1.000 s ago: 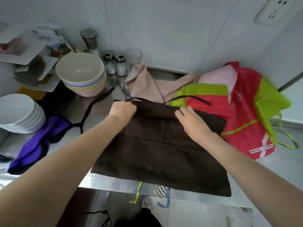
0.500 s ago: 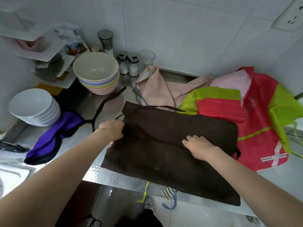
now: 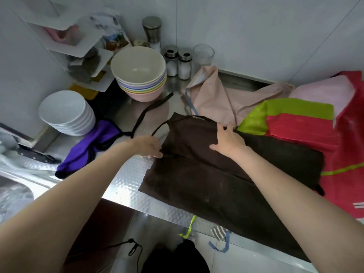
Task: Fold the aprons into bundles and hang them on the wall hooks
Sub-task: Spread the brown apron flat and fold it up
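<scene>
Partly hidden: left hand [image 3: 148, 145] grips brown apron [image 3: 206, 174] edge; right hand [image 3: 228, 141] flat, pressing fold.

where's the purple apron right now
In the head view, the purple apron lies bunched on the counter's left side, below the white plate stack, left of the left hand.

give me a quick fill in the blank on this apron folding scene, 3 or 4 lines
1. Both hands rest on the ____ apron spread on the steel counter.
2. The right hand lies on the apron's far edge, while the left hand is at its ____ edge.
3. The purple apron lies in front of a stack of ____ plates.
4. Two shakers stand between the bowls and an empty ____.

Missing words: brown; left; white; glass
</scene>
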The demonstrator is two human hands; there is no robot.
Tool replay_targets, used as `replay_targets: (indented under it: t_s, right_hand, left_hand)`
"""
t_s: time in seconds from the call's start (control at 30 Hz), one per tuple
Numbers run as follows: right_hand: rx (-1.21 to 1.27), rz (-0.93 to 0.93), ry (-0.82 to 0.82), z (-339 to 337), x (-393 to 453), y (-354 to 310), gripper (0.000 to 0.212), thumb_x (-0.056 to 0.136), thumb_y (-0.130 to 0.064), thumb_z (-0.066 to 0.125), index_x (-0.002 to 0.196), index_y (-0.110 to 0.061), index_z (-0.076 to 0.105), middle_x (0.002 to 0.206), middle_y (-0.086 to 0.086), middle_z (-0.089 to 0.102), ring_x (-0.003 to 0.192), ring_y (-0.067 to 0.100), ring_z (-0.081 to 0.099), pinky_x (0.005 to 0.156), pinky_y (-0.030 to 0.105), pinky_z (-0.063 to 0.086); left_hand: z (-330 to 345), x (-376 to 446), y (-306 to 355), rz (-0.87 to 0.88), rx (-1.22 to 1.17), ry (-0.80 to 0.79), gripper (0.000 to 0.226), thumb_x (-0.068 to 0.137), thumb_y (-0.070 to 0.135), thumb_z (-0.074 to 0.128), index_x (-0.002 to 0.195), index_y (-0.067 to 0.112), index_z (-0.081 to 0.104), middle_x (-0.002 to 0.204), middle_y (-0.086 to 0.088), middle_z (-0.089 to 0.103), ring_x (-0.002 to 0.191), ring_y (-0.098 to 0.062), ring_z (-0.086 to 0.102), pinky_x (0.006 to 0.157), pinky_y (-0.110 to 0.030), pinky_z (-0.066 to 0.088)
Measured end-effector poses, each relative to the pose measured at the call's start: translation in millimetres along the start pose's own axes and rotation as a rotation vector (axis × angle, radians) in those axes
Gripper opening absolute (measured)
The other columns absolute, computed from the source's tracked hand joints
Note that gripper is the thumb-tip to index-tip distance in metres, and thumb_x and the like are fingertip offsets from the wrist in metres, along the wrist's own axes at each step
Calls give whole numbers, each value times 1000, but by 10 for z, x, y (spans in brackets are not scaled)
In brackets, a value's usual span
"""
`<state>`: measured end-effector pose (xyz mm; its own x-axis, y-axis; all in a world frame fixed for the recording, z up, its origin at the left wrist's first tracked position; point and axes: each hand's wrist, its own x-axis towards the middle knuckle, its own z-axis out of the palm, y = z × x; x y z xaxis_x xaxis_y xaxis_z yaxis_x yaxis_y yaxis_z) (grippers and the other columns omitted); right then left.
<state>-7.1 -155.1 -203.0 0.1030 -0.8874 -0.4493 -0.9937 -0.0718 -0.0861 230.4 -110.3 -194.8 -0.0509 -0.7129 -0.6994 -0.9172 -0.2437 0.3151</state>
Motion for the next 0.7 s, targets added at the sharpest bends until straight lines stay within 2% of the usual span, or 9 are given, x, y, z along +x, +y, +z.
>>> replay_targets:
  t_s: [0.03, 0.1, 0.17, 0.27, 0.37, 0.47, 0.53, 0.6, 0.7]
  right_hand:
    - [30, 30, -4, 14, 61, 17, 66, 90, -28, 60, 142, -8, 23, 147, 19, 22, 121, 37, 47, 91, 40, 45]
    - [129, 79, 99, 16, 155, 113, 48, 91, -17, 57, 131, -1, 36, 137, 21, 39, 119, 38, 48, 93, 39, 44]
    - [176, 133, 196, 10, 208, 189, 39, 91, -10, 55, 125, 1, 41, 129, 24, 46, 117, 39, 50, 91, 39, 44]
    - [201, 172, 197, 19, 176, 190, 45, 91, -7, 55, 131, 0, 36, 133, 24, 39, 115, 41, 49, 91, 40, 44]
    - [184, 176, 248, 36, 58, 66, 54, 89, -9, 56, 135, -2, 29, 140, 22, 26, 111, 41, 52, 85, 40, 46]
    - [109, -43, 439, 57, -115, -192, 47, 87, -9, 56, 130, -8, 38, 135, 15, 30, 108, 34, 53, 79, 38, 47]
    - [121, -336, 325, 121, -230, -432, 39, 87, -8, 53, 126, -13, 44, 131, 7, 34, 103, 31, 55, 80, 39, 47]
    - [94, -614, 58, 235, -315, -676, 40, 88, -9, 52, 127, -16, 47, 130, 1, 35, 104, 29, 55, 83, 39, 48]
    - [18, -703, -143, 447, -401, -916, 47, 89, -14, 55, 134, -17, 43, 138, 2, 30, 115, 30, 46, 95, 42, 43]
  left_hand:
    - [26, -16, -34, 2, 115, -23, 37, 93, 30, 52, 124, 11, 55, 123, -2, 56, 113, -20, 53, 86, -24, 41]
    - [63, -3, -144, -20, 268, 43, 31, 94, 29, 50, 118, 12, 59, 119, -4, 60, 110, -20, 56, 84, -24, 41]
    - [87, 41, -317, -100, 240, 155, 27, 93, 22, 50, 114, 11, 62, 111, -8, 66, 103, -23, 61, 82, -26, 45]
    - [81, 17, -497, -229, 76, 299, 32, 86, 15, 52, 116, 10, 60, 110, -14, 65, 104, -31, 62, 89, -37, 50]
    - [56, -44, -576, -325, 113, 405, 37, 88, 16, 51, 125, 12, 50, 123, -16, 55, 114, -38, 53, 88, -40, 46]
    - [22, -67, -636, -218, 30, 544, 42, 87, 10, 50, 129, 14, 48, 127, -14, 51, 112, -38, 53, 89, -40, 44]
    - [41, -81, -647, -39, -27, 581, 40, 85, 7, 52, 125, 14, 53, 125, -10, 51, 107, -33, 56, 87, -38, 44]
    - [116, -90, -631, 116, 33, 458, 46, 84, 10, 59, 128, 16, 50, 131, -6, 49, 111, -26, 55, 91, -35, 44]
    - [244, -99, -556, 140, 221, 188, 62, 86, 17, 60, 141, 20, 33, 141, -1, 38, 122, -23, 49, 96, -31, 42]
